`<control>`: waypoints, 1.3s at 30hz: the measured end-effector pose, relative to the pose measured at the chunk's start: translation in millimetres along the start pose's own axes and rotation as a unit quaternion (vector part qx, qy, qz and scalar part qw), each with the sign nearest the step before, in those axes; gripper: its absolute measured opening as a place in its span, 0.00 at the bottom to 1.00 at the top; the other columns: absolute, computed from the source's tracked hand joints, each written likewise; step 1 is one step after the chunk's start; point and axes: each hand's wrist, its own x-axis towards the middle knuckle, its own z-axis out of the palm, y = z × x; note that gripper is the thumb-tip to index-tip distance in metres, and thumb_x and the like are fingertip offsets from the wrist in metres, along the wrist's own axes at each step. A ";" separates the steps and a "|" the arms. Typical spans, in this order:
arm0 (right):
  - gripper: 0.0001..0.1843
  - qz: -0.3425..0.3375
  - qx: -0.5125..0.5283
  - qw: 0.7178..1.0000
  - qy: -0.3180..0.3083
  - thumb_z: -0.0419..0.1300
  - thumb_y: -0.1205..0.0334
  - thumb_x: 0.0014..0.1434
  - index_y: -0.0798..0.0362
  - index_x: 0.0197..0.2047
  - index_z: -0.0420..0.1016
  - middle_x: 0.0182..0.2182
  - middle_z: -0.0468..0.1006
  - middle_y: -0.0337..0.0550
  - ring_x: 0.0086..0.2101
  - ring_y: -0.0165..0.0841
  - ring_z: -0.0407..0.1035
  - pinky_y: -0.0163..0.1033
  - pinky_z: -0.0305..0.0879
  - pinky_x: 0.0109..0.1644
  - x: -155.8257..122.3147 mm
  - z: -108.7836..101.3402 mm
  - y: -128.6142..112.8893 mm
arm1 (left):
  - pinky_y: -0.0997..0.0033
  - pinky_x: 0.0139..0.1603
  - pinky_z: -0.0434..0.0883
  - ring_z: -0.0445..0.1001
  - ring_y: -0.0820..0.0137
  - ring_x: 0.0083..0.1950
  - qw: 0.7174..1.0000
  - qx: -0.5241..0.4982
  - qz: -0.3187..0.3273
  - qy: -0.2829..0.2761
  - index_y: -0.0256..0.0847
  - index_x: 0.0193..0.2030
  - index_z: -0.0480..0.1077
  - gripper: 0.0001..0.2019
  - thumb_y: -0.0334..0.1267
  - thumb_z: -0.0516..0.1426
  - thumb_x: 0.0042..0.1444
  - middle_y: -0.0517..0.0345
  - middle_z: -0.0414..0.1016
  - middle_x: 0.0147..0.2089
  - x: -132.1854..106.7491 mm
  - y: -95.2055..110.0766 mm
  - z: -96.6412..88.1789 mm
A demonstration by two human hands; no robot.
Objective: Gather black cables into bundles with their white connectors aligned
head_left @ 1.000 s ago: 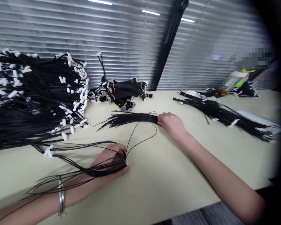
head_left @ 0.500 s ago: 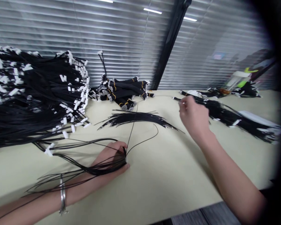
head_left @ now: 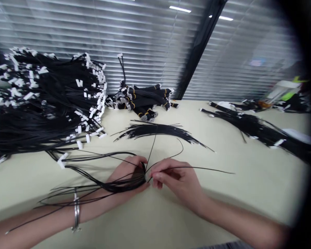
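Observation:
My left hand [head_left: 131, 173] is closed round a bundle of thin black wires [head_left: 114, 186] that trail back over my forearm. What their ends sit in is hidden by my fingers. Some of these wires run to a white connector [head_left: 62, 160] on the table to the left. Pinched between thumb and fingertips of my right hand [head_left: 172, 176] is a single black wire [head_left: 212, 169], its long end pointing right and its short tip close to the left hand's bundle. Beyond both hands lies a loose heap of cut black wires [head_left: 158, 130].
A large pile of black cables with white connectors [head_left: 54, 93] fills the left. Tied black bundles with yellow bands [head_left: 147, 98] stand by the window blinds [head_left: 137, 41]. More black cables [head_left: 248, 128] lie at the right, on the pale table [head_left: 238, 193].
My right hand has come from the far right of the table to beside my left hand, with a wire now plainly in its fingers. The left hand keeps its bundle. The view has shifted slightly.

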 end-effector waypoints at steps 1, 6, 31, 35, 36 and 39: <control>0.06 -0.010 -0.046 0.999 0.023 0.62 0.60 0.54 0.54 0.30 0.75 0.27 0.76 0.42 0.28 0.29 0.69 0.34 0.66 0.33 0.8 1.6 4.7 | 0.66 0.38 0.68 0.70 0.63 0.40 1.000 -0.001 0.001 -0.005 0.45 0.46 0.63 0.20 0.44 0.58 0.44 0.59 0.71 0.37 -0.1 0.6 -0.5; 0.07 0.005 -0.149 0.987 0.065 0.60 0.60 0.56 0.53 0.30 0.75 0.28 0.76 0.40 0.32 0.30 0.68 0.35 0.64 0.36 14.2 -5.0 13.6 | 0.63 0.41 0.68 0.69 0.60 0.43 1.000 -0.029 0.000 -0.006 0.49 0.45 0.62 0.17 0.43 0.54 0.46 0.59 0.70 0.37 -2.1 5.7 -3.6; 0.08 -0.161 -0.358 0.919 -0.043 0.53 0.70 0.61 0.52 0.35 0.73 0.33 0.74 0.37 0.36 0.29 0.66 0.34 0.62 0.43 13.0 -7.4 17.2 | 0.62 0.44 0.67 0.68 0.61 0.43 0.998 -0.059 -0.010 0.012 0.51 0.44 0.62 0.16 0.44 0.53 0.45 0.60 0.69 0.35 -2.4 11.2 -2.0; 0.11 -0.198 -0.397 0.895 -0.044 0.50 0.71 0.61 0.54 0.34 0.72 0.33 0.75 0.40 0.35 0.30 0.66 0.36 0.63 0.42 14.0 -8.6 19.1 | 0.61 0.45 0.66 0.68 0.60 0.44 0.998 -0.057 -0.007 0.005 0.50 0.43 0.62 0.16 0.44 0.54 0.45 0.59 0.69 0.36 -2.0 11.3 -2.1; 0.11 -0.212 -0.405 0.888 -0.046 0.49 0.72 0.61 0.54 0.34 0.72 0.33 0.75 0.40 0.35 0.30 0.66 0.37 0.63 0.41 14.4 -8.8 20.2 | 0.61 0.45 0.66 0.68 0.60 0.44 0.998 -0.058 -0.010 0.006 0.51 0.44 0.62 0.17 0.44 0.54 0.45 0.59 0.70 0.36 -2.1 11.7 -2.1; 0.12 -0.240 -0.423 0.872 -0.060 0.49 0.73 0.60 0.54 0.35 0.72 0.34 0.75 0.41 0.35 0.31 0.66 0.38 0.64 0.42 14.8 -9.6 24.7 | 0.61 0.45 0.67 0.69 0.60 0.43 0.998 -0.060 -0.018 0.012 0.51 0.43 0.64 0.16 0.44 0.54 0.44 0.60 0.71 0.36 -2.4 13.2 -3.2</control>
